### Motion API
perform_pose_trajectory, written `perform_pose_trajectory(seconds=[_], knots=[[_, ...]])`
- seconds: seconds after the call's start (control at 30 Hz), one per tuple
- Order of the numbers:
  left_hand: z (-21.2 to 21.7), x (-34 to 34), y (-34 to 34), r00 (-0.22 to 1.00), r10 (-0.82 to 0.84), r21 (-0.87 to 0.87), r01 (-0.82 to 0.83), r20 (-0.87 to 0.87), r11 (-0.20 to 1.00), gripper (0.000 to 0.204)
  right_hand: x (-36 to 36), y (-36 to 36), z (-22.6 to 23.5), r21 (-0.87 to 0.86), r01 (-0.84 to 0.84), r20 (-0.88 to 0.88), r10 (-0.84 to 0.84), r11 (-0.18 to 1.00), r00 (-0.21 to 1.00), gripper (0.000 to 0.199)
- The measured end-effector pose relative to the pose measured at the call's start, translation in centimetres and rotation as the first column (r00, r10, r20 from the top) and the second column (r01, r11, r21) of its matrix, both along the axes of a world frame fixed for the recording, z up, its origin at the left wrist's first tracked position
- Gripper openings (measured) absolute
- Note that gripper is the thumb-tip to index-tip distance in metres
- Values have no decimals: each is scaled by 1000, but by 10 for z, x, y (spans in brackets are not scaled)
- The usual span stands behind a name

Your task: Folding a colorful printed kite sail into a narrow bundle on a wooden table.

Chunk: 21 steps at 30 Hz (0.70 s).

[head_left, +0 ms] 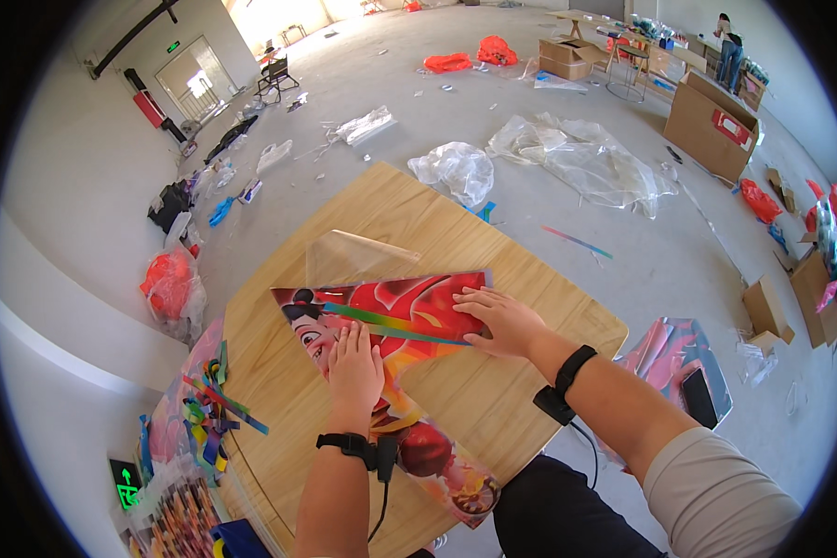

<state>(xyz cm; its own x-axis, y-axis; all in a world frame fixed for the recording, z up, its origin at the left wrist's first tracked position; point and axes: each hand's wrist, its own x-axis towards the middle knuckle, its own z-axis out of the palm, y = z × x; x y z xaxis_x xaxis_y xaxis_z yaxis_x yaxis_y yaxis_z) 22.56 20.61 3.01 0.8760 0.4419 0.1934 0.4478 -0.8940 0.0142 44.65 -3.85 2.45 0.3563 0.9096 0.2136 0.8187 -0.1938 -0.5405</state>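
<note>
Both hands flat, fingers extended, pressing rather than pinching: left hand (355, 367) palm-down on the near-left part of a printed sheet, right hand (504, 323) spread wider at the sheet's right end, thumb close to the end of a multicoloured strip. Whether the right thumb traps that strip, cannot tell.

Largest first. Grey floor (372, 191), littered with scraps. Wooden table (549, 312) beneath the hands, pale grain, rounded corner at right. Clear plastic film (586, 163) crumpled on the floor beyond. Brown carton (707, 126) at far right, bearing a red-and-white label (732, 128); print too small to make out.

Printed sheet (423, 296) on the table, broad across the far side, a narrower arm running toward the person; glossy red ground, cartoon face at its left end. Clear triangular piece (353, 259) just beyond its far edge. Bunch of coloured ribbons (209, 409) off the table's left side. Green sign (126, 484) at lower left, white arrow and pictogram. Black phone (698, 396) lying on another printed sheet (656, 349) at right.

Smallest: multicoloured strip (391, 325), slanting across the printed sheet between the hands.
</note>
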Motion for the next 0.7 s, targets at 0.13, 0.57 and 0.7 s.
perform_pose_trajectory(seconds=[0.13,0.57,0.7], knots=[[-4,-3,-10,1000,12,-24,-13,-9,1000,64,0,0,-2,3,9,-5,-8,1000,1000,55],[-15,-1,-20,991,-127,-95,123,-43,988,70,-1,-1,1,-5,12,10,-12,1000,1000,56],[-13,1,-19,990,-140,-49,140,-9,989,65,-1,-1,1,-4,16,4,-16,1000,1000,55]])
